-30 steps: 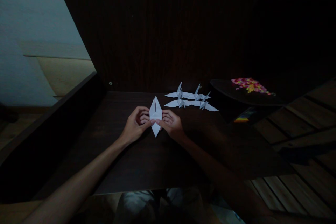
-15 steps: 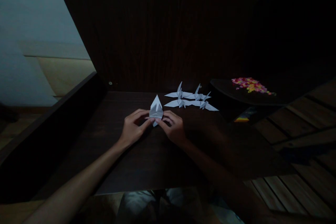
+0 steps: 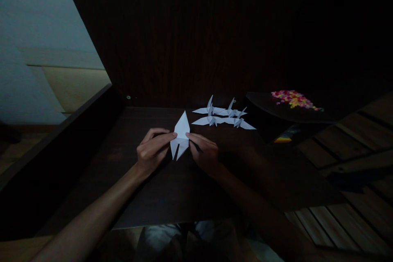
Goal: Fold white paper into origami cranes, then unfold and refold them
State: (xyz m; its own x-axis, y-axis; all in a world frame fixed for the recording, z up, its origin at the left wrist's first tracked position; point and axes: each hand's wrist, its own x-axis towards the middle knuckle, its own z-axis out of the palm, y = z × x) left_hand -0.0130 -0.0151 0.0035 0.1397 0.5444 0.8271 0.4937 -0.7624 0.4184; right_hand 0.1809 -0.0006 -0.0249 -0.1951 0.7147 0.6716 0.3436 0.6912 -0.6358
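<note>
Swung round since a second ago, the origami paper (image 3: 182,127) faces me split tips first; left hand (image 3: 152,150) and right hand (image 3: 206,153) pinch its sides above the tabletop (image 3: 153,204), near four paper cranes (image 3: 212,120).

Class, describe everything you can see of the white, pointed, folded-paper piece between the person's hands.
The white, pointed, folded-paper piece looks crisp and matte. One broad point faces away from the person; two narrower points, split by a slit, face toward them. A crosswise edge marks its middle. The bare left hand pinches its left side, the bare right hand its right, over a dark brown, wood-look tabletop. Whether it touches that is unclear.
</note>
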